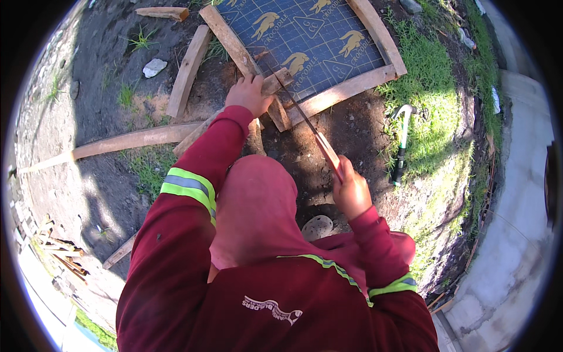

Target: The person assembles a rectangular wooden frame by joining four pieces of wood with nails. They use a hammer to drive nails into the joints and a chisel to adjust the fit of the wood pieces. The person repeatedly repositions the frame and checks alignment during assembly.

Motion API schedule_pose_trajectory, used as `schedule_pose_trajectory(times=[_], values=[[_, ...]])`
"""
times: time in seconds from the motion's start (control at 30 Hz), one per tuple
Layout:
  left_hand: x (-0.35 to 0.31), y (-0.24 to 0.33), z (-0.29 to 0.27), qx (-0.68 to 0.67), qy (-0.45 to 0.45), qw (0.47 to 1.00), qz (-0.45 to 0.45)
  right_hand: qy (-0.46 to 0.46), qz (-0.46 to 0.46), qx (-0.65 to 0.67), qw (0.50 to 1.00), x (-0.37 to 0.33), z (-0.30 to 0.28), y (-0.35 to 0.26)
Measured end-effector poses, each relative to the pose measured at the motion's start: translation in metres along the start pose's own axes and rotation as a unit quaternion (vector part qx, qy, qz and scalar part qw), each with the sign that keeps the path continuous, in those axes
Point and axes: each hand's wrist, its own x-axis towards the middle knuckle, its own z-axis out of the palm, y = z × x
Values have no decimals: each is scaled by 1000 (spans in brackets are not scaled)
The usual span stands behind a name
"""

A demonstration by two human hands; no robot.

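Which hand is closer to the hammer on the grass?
Right. The right hand, gripping a wooden handle, is left of the hammer; the left hand is farther left, holding a piece of wood.

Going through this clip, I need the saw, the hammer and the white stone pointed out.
Saw point(328, 152): head view, on its wooden handle.
Hammer point(403, 138): head view, on its shaft.
White stone point(154, 68): head view, on the middle of its upper face.
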Motion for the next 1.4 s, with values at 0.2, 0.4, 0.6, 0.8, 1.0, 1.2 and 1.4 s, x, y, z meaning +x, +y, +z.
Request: schedule_pose_trajectory(times=[0.2,0.4,0.6,0.8,1.0,1.2,1.4], values=[[1,4,-8,16,-12,1000,-7,1,-20,45,999,12,18,1],[1,2,-2,22,-14,1000,-7,27,-35,50,998,-65,-33,16],[3,5,-10,34,-9,999,-9,36,-35,50,997,57,46,-3],[2,4,-4,35,1,999,-10,50,-74,59,994,-89,-22,49],[1,3,-5,26,23,999,11,12,-34,99,994,28,43,17],[2,4,-5,31,9,999,0,22,-39,95,995,-19,28,40],[2,-2,2,23,2,1000,3,26,-64,64,996,-16,28,48]])
